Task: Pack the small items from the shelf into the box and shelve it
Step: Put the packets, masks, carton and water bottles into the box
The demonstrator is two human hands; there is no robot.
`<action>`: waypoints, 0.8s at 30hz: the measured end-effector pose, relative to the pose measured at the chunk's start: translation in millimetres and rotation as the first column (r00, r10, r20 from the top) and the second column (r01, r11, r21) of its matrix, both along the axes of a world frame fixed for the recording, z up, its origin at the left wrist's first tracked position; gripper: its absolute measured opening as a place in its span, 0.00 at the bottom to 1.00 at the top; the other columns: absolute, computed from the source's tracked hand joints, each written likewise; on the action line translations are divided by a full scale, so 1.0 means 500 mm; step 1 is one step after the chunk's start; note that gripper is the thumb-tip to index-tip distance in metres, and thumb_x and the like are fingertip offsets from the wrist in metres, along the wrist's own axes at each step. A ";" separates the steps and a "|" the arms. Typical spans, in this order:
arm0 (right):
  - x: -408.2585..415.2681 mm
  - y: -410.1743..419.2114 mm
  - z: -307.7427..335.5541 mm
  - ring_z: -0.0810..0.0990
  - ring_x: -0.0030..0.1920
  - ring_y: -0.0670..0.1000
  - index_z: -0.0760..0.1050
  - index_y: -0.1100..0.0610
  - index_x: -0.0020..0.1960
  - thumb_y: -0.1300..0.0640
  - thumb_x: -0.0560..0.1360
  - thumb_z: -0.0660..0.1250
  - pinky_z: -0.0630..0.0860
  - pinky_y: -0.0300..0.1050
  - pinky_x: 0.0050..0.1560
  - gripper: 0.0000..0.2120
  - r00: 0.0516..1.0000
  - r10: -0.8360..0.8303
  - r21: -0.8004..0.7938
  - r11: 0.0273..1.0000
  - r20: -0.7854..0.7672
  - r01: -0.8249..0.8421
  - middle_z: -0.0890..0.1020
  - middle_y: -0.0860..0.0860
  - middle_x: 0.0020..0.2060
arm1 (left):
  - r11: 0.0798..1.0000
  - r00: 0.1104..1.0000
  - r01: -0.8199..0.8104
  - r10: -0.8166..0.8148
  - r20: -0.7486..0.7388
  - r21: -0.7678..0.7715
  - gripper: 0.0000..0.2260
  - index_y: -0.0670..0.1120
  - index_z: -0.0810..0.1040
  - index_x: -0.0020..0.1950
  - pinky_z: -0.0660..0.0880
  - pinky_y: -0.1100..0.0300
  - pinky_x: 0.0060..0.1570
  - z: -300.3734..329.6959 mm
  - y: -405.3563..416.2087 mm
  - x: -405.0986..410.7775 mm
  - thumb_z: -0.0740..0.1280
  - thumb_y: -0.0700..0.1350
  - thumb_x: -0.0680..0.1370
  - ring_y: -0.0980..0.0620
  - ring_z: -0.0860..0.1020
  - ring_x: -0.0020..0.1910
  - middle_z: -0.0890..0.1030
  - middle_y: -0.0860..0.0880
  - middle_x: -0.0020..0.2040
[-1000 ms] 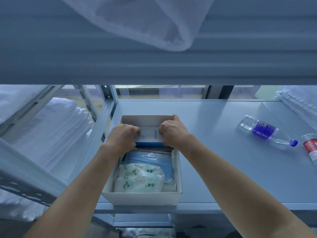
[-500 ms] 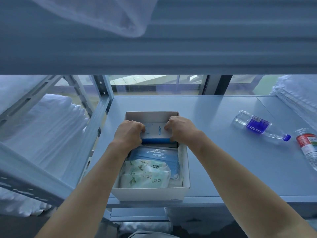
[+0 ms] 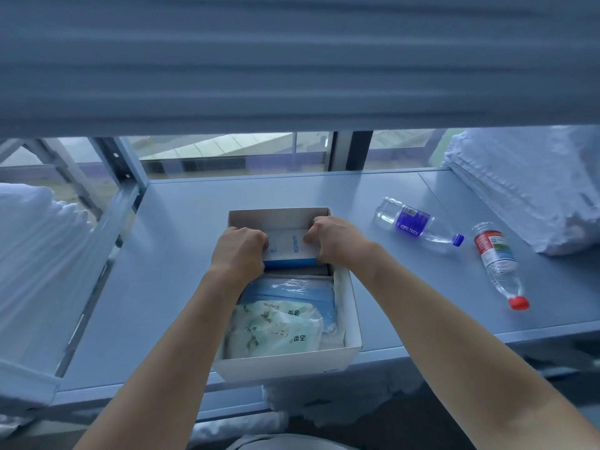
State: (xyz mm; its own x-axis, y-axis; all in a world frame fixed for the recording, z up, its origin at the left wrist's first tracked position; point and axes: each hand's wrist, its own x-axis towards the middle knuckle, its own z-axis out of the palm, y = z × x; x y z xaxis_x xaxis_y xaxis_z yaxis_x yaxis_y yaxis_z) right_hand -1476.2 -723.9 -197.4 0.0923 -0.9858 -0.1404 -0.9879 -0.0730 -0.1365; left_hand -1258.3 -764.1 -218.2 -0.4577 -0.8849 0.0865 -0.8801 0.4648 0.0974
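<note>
An open white cardboard box (image 3: 353, 311) sits on the blue-grey shelf (image 3: 175, 254), its near end overhanging the front edge. In its far half lies a small white and blue carton (image 3: 290, 250) with lettering on top. My left hand (image 3: 240, 251) grips the carton's left end and my right hand (image 3: 336, 241) grips its right end, both inside the box. Nearer me in the box lie a clear pack of blue face masks (image 3: 292, 289) and a pale green floral tissue pack (image 3: 276, 329).
Two water bottles lie on the shelf to the right: a blue-labelled bottle (image 3: 417, 224) and a red-capped bottle (image 3: 496, 259). Stacked white towels (image 3: 532, 186) fill the far right. White linen (image 3: 39, 254) sits on the rack to the left. An upper shelf (image 3: 292, 66) hangs overhead.
The view has shifted left and down, so the box and bottles appear further right. Both hands stay on the carton in the far end of the box. The white cloth overhead has left view.
</note>
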 end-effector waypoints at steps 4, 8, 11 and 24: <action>-0.079 0.019 0.000 0.77 0.57 0.52 0.82 0.49 0.62 0.58 0.68 0.77 0.70 0.41 0.50 0.23 1.000 0.000 -0.001 1.000 -0.011 0.000 0.76 0.47 0.54 | 1.000 1.000 0.020 -0.020 0.003 -0.002 0.14 0.52 0.84 0.54 0.70 0.59 0.49 0.008 0.024 -0.077 0.73 0.41 0.70 0.44 0.79 0.49 0.85 0.52 0.50; -0.146 0.032 -0.001 0.77 0.57 0.52 0.81 0.48 0.64 0.58 0.68 0.77 0.73 0.43 0.54 0.25 1.000 0.000 -0.015 1.000 0.002 0.000 0.77 0.47 0.55 | 1.000 1.000 0.019 -0.019 0.013 0.001 0.13 0.52 0.84 0.54 0.71 0.59 0.50 0.010 0.039 -0.141 0.72 0.41 0.70 0.44 0.79 0.49 0.85 0.52 0.50; -0.188 0.040 -0.007 0.77 0.56 0.51 0.81 0.48 0.65 0.58 0.68 0.77 0.74 0.42 0.55 0.25 1.000 0.004 -0.033 0.999 0.013 -0.004 0.76 0.46 0.55 | 1.000 1.000 0.014 -0.014 0.009 0.005 0.14 0.52 0.84 0.55 0.73 0.58 0.50 0.011 0.050 -0.180 0.72 0.42 0.71 0.45 0.78 0.49 0.85 0.52 0.50; -0.380 0.118 -0.045 0.77 0.65 0.53 0.81 0.59 0.65 0.57 0.78 0.71 0.73 0.47 0.68 0.16 0.889 0.097 -0.503 0.849 0.447 0.161 0.80 0.53 0.65 | 0.997 0.976 0.068 -0.073 -0.207 -0.033 0.14 0.51 0.83 0.61 0.78 0.53 0.59 0.059 0.123 -0.292 0.73 0.47 0.75 0.48 0.82 0.60 0.83 0.54 0.62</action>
